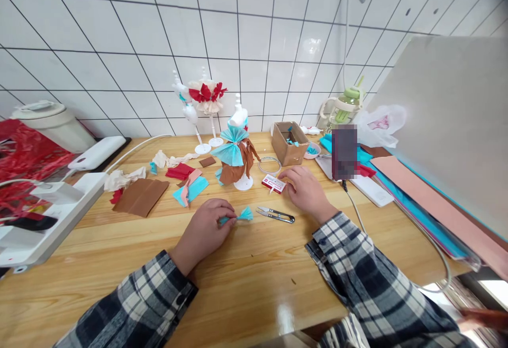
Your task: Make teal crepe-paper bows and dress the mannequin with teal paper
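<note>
My left hand (209, 228) is closed on a blue crepe-paper bow (246, 214), pinched at its middle just above the table. One fanned end sticks out to the right; the other is partly behind my fingers. My right hand (307, 192) lies with its fingers apart and curved at the right end of a small red-and-white box (273, 183). Between my hands lie thread snips (275, 214), blades pointing left. Behind them a white mini dress form (238, 117) stands upright, wearing blue pleated paper (231, 148) and brown paper (234, 172).
Two more dress forms, one with red bows (208, 92), stand by the tiled wall. Paper scraps (141, 197) lie at left, near a power strip (59, 221). A cardboard box (289, 146), metal ring (269, 165), blurred-out dark device (344, 152), green-lidded bottle (349, 101) and paper sheets (428, 199) are at right.
</note>
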